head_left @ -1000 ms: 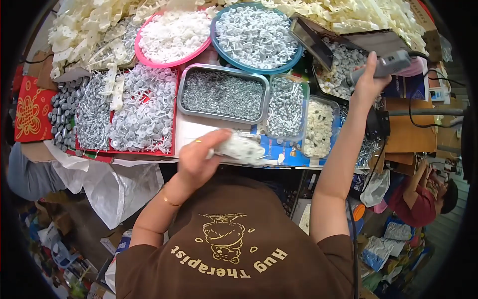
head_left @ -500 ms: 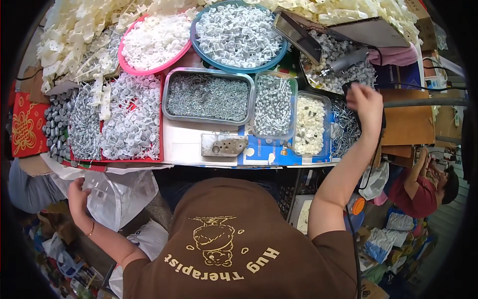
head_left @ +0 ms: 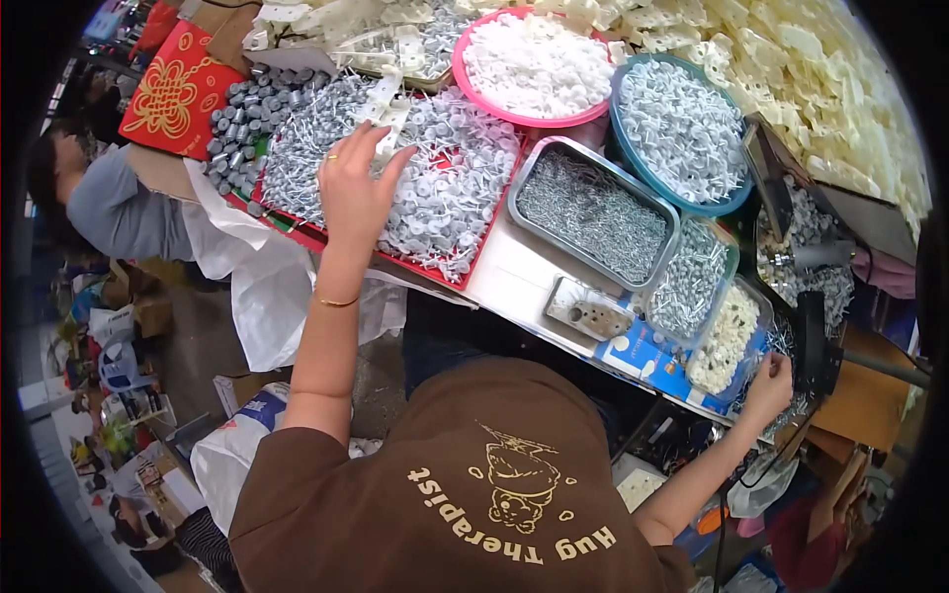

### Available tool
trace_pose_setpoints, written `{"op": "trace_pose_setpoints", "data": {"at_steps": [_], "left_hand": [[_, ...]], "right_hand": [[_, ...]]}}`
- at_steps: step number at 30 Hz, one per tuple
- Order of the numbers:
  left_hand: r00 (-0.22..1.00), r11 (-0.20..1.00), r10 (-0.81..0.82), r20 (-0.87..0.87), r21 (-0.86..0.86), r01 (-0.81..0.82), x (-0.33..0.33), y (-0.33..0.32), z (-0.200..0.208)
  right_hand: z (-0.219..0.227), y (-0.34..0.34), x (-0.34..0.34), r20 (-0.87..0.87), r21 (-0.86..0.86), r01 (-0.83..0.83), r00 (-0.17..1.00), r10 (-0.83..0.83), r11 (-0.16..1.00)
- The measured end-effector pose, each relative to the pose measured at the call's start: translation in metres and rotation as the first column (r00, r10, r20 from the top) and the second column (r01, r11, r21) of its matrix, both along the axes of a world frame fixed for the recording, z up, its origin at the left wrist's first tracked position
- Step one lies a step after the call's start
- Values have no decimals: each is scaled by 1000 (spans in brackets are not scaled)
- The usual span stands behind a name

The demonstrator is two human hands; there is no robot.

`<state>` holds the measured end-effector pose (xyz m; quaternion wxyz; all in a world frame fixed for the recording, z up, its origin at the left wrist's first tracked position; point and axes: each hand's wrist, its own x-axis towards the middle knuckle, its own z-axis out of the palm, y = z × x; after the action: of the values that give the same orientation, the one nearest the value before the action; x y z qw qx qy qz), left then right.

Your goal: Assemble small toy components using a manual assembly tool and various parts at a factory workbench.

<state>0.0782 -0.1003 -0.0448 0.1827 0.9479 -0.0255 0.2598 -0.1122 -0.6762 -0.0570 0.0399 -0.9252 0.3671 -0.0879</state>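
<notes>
My left hand [head_left: 356,193] reaches over the red tray [head_left: 474,267] at the left, thumb apart from the fingers. Its fingertips are close to a cream plastic strip [head_left: 388,111] lying across the small parts; I cannot tell whether they touch. Under and beside it are small grey metal pieces [head_left: 297,148] and white disc-headed pieces [head_left: 445,217]. At the right, my right hand [head_left: 769,393] has its fingers bent together over a heap of silvery screws [head_left: 781,341]. What they hold, if anything, is too small to name. A dark upright tool part [head_left: 813,341] stands beside that hand.
A drilled metal block [head_left: 589,308] rests near the table edge. Behind it stand a metal tin of small screws [head_left: 664,272], clear tubs, a pink basin [head_left: 461,74] and a teal basin [head_left: 620,138]. An electric screwdriver [head_left: 825,255] lies far right. Another person's sleeve [head_left: 129,208] shows left.
The view has turned, shifting the table right. My left hand has risen from the white bag below the table edge to over the red tray. My right hand has moved nearer, to the screws.
</notes>
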Motion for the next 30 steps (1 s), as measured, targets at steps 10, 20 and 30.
{"op": "trace_pose_setpoints", "data": {"at_steps": [10,20,30], "left_hand": [[987,950,138,-87,-271,-157,-5,16,1],[834,725,-551,-34,-515,458,-74,-94,15],[597,615,-788,-146,-167,771,-94,-143,-18]], "right_hand": [[24,50,15,783,409,-387,614,-100,827],[34,155,50,710,703,-664,675,-202,254],[25,191,31,701,713,-695,703,-119,92]]}}
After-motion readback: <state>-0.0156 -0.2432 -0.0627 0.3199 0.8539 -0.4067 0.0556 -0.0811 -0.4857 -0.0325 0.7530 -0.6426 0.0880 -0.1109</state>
